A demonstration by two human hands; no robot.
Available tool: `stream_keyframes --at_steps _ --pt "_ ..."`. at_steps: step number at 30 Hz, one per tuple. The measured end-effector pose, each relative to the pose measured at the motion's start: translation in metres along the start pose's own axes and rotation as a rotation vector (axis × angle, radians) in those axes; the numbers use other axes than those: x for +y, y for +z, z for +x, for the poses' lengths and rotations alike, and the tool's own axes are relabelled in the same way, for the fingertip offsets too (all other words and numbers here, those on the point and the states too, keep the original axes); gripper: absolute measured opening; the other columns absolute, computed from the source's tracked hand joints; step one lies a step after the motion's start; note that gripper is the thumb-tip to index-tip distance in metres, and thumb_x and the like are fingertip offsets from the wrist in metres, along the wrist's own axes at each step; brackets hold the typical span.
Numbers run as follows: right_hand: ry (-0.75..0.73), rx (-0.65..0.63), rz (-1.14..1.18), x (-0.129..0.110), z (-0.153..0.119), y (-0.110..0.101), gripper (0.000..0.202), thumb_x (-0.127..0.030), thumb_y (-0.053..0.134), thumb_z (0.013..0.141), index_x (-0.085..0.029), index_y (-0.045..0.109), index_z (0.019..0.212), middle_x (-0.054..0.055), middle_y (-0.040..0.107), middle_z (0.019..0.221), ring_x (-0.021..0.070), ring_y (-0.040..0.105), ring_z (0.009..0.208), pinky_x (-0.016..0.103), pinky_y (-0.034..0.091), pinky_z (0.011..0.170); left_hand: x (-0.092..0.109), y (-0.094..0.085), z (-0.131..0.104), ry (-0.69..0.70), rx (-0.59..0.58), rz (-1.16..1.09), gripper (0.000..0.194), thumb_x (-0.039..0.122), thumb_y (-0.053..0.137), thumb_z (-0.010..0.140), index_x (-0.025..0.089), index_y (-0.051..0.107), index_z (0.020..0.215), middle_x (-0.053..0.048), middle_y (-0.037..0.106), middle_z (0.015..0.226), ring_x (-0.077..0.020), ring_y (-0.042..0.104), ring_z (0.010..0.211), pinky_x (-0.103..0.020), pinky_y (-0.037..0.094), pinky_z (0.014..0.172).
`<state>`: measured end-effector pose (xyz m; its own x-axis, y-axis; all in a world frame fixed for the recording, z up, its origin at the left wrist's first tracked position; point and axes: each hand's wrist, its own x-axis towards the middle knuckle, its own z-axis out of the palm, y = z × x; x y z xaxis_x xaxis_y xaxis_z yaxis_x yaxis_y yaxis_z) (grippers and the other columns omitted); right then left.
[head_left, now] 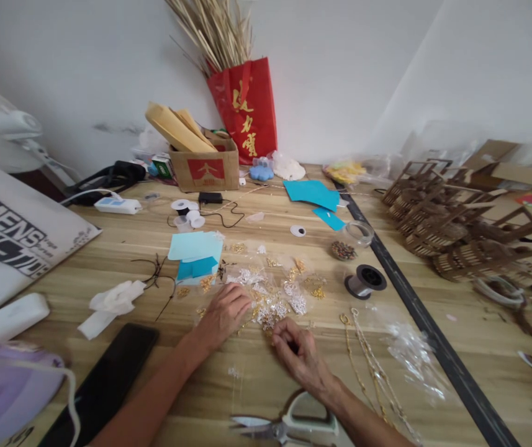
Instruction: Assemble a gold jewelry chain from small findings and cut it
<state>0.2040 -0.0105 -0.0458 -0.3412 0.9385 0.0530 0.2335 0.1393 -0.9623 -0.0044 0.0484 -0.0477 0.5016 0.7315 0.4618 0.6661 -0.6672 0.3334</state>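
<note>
Small silver and gold metal pieces [272, 310] lie in a pile on the wooden table, some on clear plastic bags. My left hand [228, 310] rests at the pile's left edge, palm down, its fingers together and their tips partly hidden. At the pile's near right side is my right hand [296, 347], with thumb and index finger curled into a pinch; anything between them is too small to make out. Scissors [288, 428] lie just below my right hand. Gold and silver chains [363, 354] stretch out to its right.
A wire spool [365, 281] and a bead jar [344, 249] stand right of the pile. Blue cards [195, 248] lie beyond my left hand. A black phone [107, 379] and purple iron [9, 397] are left. Brown baskets [452, 223] sit far right; a red bag [251, 112] stands behind.
</note>
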Motion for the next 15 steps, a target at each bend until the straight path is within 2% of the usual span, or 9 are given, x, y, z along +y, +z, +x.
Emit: stream_keyframes --at_steps 6,10,15 --pt "0.006 -0.004 0.012 0.0016 -0.0005 0.0008 0.021 -0.034 0.049 0.091 -0.019 0.050 0.077 -0.008 0.035 0.053 0.0091 0.031 0.048 0.022 0.024 0.047 -0.0019 0.0010 0.0008 -0.057 0.054 -0.066 0.017 0.016 0.050 0.091 0.017 0.066 0.085 -0.004 0.065 0.080 -0.0183 0.055 0.082 -0.034 0.048 0.078" --pt "0.007 -0.008 0.018 0.0024 -0.0008 0.0012 0.020 -0.033 0.049 0.091 -0.019 0.049 0.077 -0.008 0.034 0.053 0.0092 0.031 0.048 0.022 0.023 0.046 -0.0024 0.0004 0.0004 -0.092 0.051 -0.062 0.018 0.015 0.049 0.091 0.017 0.061 0.078 -0.003 0.063 0.076 -0.0176 0.055 0.079 -0.031 0.047 0.073" --pt "0.002 -0.006 -0.002 0.0006 -0.0006 0.0003 0.020 -0.033 0.048 0.091 -0.018 0.050 0.077 -0.008 0.032 0.053 0.0091 0.030 0.048 0.022 0.022 0.046 -0.0037 -0.0007 -0.0031 -0.038 0.024 -0.008 0.018 0.014 0.047 0.092 0.016 0.059 0.079 -0.004 0.061 0.079 -0.0188 0.054 0.084 -0.032 0.046 0.078"
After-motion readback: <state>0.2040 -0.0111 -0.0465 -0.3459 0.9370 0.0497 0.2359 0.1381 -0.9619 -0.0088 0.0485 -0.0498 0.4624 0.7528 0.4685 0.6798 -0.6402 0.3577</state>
